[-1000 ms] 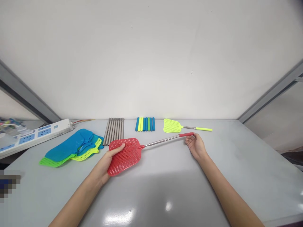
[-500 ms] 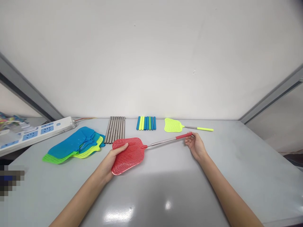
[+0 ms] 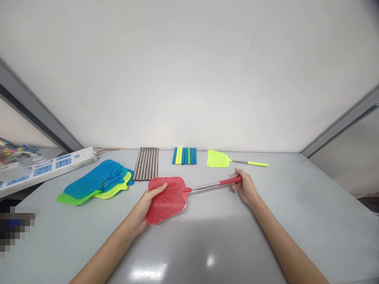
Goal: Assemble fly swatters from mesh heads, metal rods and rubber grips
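at lower centre of the frame, the left hand grasps the red fly swatter by its mesh head, thumb on top; right of centre, the right hand curls its fingers around the end of the red handle. holding head and handle in line should spare the thin metal shaft. just beyond, left of centre, lie metal tubes, so small, gentle movements seem wise.

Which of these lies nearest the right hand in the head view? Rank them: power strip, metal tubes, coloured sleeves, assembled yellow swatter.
1. Assembled yellow swatter: just beyond the right hand.
2. Coloured sleeves: left of that swatter.
3. Metal tubes: left of the sleeves.
4. Power strip: far left.
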The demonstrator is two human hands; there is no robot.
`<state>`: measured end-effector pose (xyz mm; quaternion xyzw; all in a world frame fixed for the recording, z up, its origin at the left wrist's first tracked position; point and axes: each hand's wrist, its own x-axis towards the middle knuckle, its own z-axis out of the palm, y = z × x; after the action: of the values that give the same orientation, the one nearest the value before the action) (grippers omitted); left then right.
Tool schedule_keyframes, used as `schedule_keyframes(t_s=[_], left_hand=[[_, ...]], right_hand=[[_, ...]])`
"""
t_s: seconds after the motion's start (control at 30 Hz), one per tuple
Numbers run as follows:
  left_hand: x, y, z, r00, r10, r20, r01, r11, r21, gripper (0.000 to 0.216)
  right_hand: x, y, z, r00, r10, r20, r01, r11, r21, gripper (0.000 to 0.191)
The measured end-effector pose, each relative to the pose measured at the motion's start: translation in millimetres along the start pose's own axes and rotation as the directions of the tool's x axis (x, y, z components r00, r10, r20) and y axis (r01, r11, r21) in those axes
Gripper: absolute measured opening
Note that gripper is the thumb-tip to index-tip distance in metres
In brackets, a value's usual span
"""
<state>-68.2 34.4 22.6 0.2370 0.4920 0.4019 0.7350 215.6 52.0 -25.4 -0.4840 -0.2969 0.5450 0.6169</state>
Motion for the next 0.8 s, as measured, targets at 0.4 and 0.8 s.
schedule_keyframes(t_s=[0.4,0.8], left_hand=[[-5.5,-23.9,13.6,0.998,0.053,-0.015,-0.053,0.998,-0.014,0.03],[-22.8,-76.1,28.9,0.968,0.242,-0.066,-0.229,0.96,0.162,0.027]], right_hand=[[-5.2,-11.5,6.3,0.994,0.096,0.057,-0.112,0.83,0.546,0.026],[-5.7,-12.1,-4.9,0.999,0.026,0.025,-0.036,0.77,0.637,0.035]])
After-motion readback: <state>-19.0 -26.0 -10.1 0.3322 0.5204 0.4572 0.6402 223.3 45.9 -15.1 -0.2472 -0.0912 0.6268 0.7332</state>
